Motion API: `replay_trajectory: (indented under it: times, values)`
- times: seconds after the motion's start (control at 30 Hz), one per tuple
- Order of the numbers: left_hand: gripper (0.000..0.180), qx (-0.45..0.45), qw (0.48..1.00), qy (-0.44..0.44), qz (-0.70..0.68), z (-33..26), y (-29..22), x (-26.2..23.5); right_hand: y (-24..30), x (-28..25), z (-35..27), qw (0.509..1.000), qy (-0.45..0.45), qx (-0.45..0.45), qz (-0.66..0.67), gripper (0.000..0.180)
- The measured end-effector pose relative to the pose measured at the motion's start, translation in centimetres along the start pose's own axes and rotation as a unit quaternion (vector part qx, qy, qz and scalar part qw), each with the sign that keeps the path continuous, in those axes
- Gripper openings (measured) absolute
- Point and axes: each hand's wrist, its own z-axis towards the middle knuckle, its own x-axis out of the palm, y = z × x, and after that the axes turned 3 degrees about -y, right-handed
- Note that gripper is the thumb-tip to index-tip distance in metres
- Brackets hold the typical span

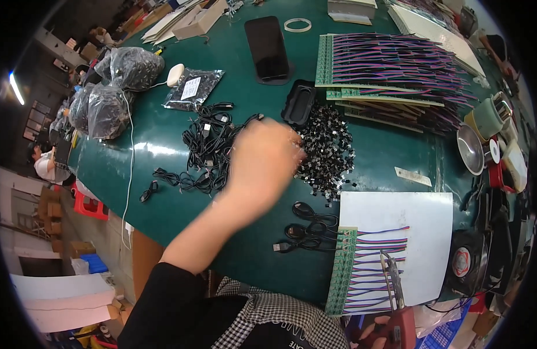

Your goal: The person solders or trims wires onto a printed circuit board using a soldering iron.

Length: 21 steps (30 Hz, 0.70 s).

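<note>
Slick black cables (213, 142) lie tangled left of a heap of tiny blocky black parts (329, 154); the blurred left hand (265, 157) is at that heap's left edge, its grip unreadable. Nearer the wearer than the heap are a flat green circuit strip (343, 270) with thin wires, a smooth white sheet (425, 232), and the right hand (378, 330), gripping a red-handled, metal-pronged tool (403, 327).

Furniture: green-topped workbench (158, 216), glossy, glare patch at left | floor: grey floor (120, 264) | beside bench, left: red plastic stool (89, 205), cardboard boxes (51, 209) beyond | light: lit tube lamp (16, 88), upper left
</note>
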Motion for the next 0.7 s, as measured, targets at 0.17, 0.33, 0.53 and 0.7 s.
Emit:
replay_trajectory:
  times: [0.17, 0.33, 0.53, 0.7]
  values:
    - [0.027, -0.168, 0.983, 0.065, 0.024, 0.6, 11.9, 0.2, 1.0, 0.2, -0.4, 1.000, -0.029, -0.006, 0.005, 0.057]
    - [0.030, -0.201, 0.961, -0.009, -0.189, 0.3, 11.9, -2.4, 2.3, 0.2, -1.7, 0.997, -0.076, -0.001, -0.003, 0.055]
    - [0.018, -0.337, 0.871, 0.152, -0.323, -5.0, 5.5, -3.3, 4.2, 0.1, -2.9, 0.992, -0.127, 0.016, -0.011, 0.052]
    - [0.022, -0.062, 0.969, 0.188, -0.148, -6.5, 4.8, -3.9, 7.3, 1.1, -3.0, 0.993, -0.089, 0.068, 0.036, 0.056]
